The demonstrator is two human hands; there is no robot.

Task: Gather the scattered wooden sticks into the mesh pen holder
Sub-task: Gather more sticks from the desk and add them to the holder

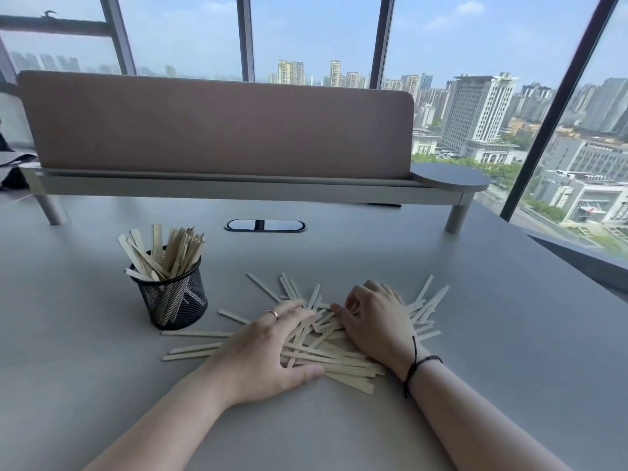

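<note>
A black mesh pen holder (176, 300) stands upright on the grey desk at left, with several wooden sticks (163, 253) standing in it. A loose pile of flat wooden sticks (333, 360) lies scattered to its right. My left hand (268, 348), with a ring on one finger, rests flat on the pile's left side, fingers spread over sticks. My right hand (373, 317), a black cord on its wrist, lies on the pile's right side with fingers curled down onto the sticks. Whether either hand grips any stick is hidden.
A pinkish divider panel (217, 120) on a raised shelf (238, 188) runs across the back of the grey desk (475, 334). An oval cable port (265, 225) sits in the desk behind the holder. Windows lie beyond; the desk edge slants at right.
</note>
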